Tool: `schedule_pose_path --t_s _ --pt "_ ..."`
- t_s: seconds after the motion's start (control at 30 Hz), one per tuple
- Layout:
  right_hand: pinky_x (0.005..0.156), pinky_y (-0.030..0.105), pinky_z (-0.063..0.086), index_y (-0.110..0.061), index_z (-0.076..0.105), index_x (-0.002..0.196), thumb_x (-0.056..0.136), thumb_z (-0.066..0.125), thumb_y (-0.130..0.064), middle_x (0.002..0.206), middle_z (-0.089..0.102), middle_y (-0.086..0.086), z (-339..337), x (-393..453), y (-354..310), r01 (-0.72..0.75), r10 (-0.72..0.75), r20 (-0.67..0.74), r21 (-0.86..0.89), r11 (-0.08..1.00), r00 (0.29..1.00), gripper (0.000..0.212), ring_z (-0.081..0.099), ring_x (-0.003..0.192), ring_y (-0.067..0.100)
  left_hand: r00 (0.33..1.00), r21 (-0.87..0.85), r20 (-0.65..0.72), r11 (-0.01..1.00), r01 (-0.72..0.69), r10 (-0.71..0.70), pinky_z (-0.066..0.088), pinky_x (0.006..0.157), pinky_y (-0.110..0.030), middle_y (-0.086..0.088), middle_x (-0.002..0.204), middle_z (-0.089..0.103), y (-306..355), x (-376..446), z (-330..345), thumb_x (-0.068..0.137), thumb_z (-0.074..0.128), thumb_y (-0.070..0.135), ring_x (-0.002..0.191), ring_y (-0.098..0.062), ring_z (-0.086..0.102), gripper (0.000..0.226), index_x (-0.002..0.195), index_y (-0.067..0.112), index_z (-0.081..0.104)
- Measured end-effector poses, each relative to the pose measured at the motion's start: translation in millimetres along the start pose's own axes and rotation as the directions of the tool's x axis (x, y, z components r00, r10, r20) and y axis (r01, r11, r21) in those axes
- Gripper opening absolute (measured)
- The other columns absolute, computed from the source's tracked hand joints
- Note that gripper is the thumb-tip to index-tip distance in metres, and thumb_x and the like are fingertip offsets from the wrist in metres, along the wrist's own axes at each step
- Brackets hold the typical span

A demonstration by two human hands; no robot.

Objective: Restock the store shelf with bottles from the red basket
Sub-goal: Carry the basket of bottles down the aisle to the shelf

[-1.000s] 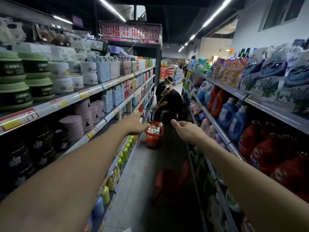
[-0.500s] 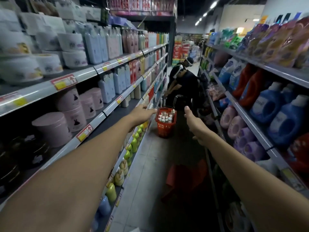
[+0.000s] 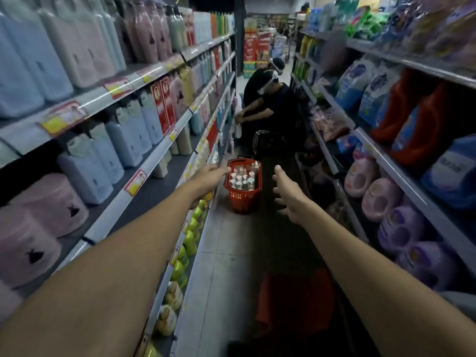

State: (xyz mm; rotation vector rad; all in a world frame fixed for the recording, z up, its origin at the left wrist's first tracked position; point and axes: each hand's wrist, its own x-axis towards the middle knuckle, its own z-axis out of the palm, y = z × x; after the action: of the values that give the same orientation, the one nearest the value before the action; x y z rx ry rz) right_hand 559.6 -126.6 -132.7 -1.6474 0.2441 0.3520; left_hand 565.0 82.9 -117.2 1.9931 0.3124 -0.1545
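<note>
Setting: a narrow store aisle with stocked shelves on both sides.
Red basket [image 3: 242,195]: stands on the floor ahead, beside the left shelf [image 3: 144,173].
Bottles [image 3: 242,180]: upright, packed inside the basket.
Left hand [image 3: 210,177]: outstretched, fingers loosely extended, holding nothing.
Right hand [image 3: 289,194]: outstretched, fingers spread, holding nothing.
Background: a person in black [image 3: 273,106] crouches beyond the basket.

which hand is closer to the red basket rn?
Left, in the image at least. The left hand has fingertips just short of the red basket rim on its left side. The right hand is open, to the basket's right with a wider gap.
</note>
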Motion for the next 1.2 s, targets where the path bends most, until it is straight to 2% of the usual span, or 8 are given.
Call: schedule_pose_path --t_s 0.23,0.33,0.47,0.7,0.8,0.9,1.1,1.2 --pt "0.092 0.04 0.037 -0.022 0.042 0.151 0.102 0.033 -0.061 0.146 0.051 0.005 -13.1 213.7 -28.8 -0.099 0.101 -0.031 0.072 0.993 0.994 0.064 0.057 0.114 0.02 0.992 0.201 0.116 0.98 0.017 -0.041 0.039 0.068 -0.032 -0.009 0.138 0.051 52.3 226.8 -7.9 0.089 0.063 0.055 0.117 -0.027 0.055 0.072 0.147 0.02 0.04" --pt "0.084 0.036 0.039 -0.021 0.047 0.147 0.102 0.034 -0.06 0.128 0.059 -0.002 -11.0 290.4 -52.2 -0.134 0.143 -0.07 0.114 0.984 0.987 0.061 0.05 0.077 0.007 0.995 0.19 0.095 0.982 -0.011 -0.007 0.041 0.08 -0.036 -0.005 0.14 0.049 78.0 313.3 -16.5 0.089 0.063 0.054 0.117 -0.025 0.053 0.07 0.147 0.022 0.041" --pt "0.057 0.03 0.039 -0.023 0.057 0.134 0.102 0.038 -0.056 0.079 0.058 -0.009 0.4 389.7 -78.7 -0.172 0.201 -0.141 0.194 0.966 0.969 0.049 0.054 0.069 0.009 0.984 0.258 0.177 0.965 -0.042 -0.005 0.044 0.098 -0.045 -0.013 0.152 0.04 89.3 421.1 -11.1 0.09 0.067 0.047 0.136 -0.032 0.044 0.072 0.15 0.019 0.037" --pt "0.054 0.023 0.045 -0.043 0.058 0.091 0.104 0.038 -0.05 0.064 0.065 -0.013 18.1 601.8 -74.3 -0.196 0.247 -0.147 0.295 0.935 0.958 0.024 0.067 0.056 0.004 0.951 0.412 0.299 0.909 -0.06 -0.072 0.043 0.109 -0.045 -0.012 0.151 0.043 68.3 671.6 23.6 0.088 0.072 0.04 0.132 -0.03 0.049 0.074 0.15 0.021 0.036" --pt "0.073 0.032 0.057 -0.035 0.062 0.087 0.103 0.038 -0.05 0.089 0.075 -0.003 30.0 710.6 -68.6 -0.242 0.31 -0.166 0.334 0.911 0.936 0.032 0.073 0.084 0.012 0.964 0.45 0.26 0.891 -0.062 -0.064 0.046 0.104 -0.041 -0.011 0.145 0.05 60.8 796.2 38.6 0.086 0.072 0.041 0.124 -0.029 0.055 0.07 0.146 0.023 0.042" --pt "0.108 0.047 0.048 -0.019 0.066 0.124 0.099 0.04 -0.054 0.124 0.069 0.006 44.5 805.3 -61.2 -0.304 0.398 -0.204 0.376 0.875 0.894 0.051 0.064 0.116 0.023 0.933 0.525 0.337 0.847 -0.077 -0.124 0.046 0.096 -0.041 -0.011 0.146 0.048 50.6 900.7 50.1 0.086 0.072 0.043 0.123 -0.03 0.055 0.071 0.147 0.024 0.041" --pt "0.09 0.034 0.056 -0.025 0.072 0.096 0.098 0.046 -0.052 0.107 0.074 0.002 56.1 962.1 -15.4 -0.362 0.556 -0.207 0.571 0.736 0.805 0.038 0.072 0.098 0.015 0.893 0.63 0.422 0.758 -0.168 -0.153 0.046 0.098 -0.037 -0.012 0.148 0.049 8.5 1080.9 107.3 0.086 0.073 0.038 0.123 -0.03 0.055 0.066 0.143 0.02 0.045" --pt "0.109 0.045 0.047 -0.024 0.07 0.104 0.099 0.042 -0.051 0.127 0.068 0.009 54.6 1031.3 24.3 -0.386 0.62 -0.243 0.6 0.701 0.746 0.039 0.063 0.12 0.024 0.885 0.649 0.443 0.732 -0.208 -0.142 0.037 0.09 -0.027 -0.01 0.145 0.052 -28.9 1161.0 148.9 0.087 0.073 0.032 0.123 -0.027 0.055 0.064 0.143 0.015 0.047"
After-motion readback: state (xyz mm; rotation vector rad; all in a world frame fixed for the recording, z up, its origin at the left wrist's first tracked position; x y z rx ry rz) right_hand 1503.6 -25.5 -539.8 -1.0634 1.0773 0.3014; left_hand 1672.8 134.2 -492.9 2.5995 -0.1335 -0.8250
